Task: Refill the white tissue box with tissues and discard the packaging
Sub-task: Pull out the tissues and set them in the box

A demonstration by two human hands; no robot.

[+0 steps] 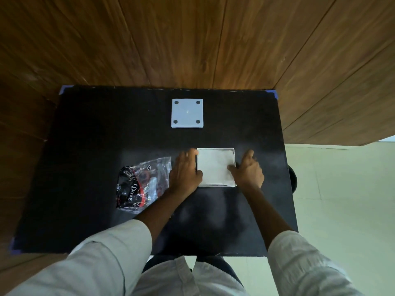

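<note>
The white tissue box (215, 149) sits open on the black table, filled with a flat stack of white tissues (214, 165). My left hand (186, 174) presses against the box's left wall, thumb hooked over the rim. My right hand (249, 170) holds the right wall, thumb resting on the tissues. The box's white square lid (187, 113), with a round dot near each corner, lies apart at the back of the table. The empty plastic packaging (143, 185), clear with black and red print, lies crumpled just left of my left hand.
The black table (85, 135) has blue tape at its corners (274, 94). Wooden panels rise behind and to the left. A pale tiled floor (342, 199) lies to the right, with a dark round object (293, 180) beside the table's right edge.
</note>
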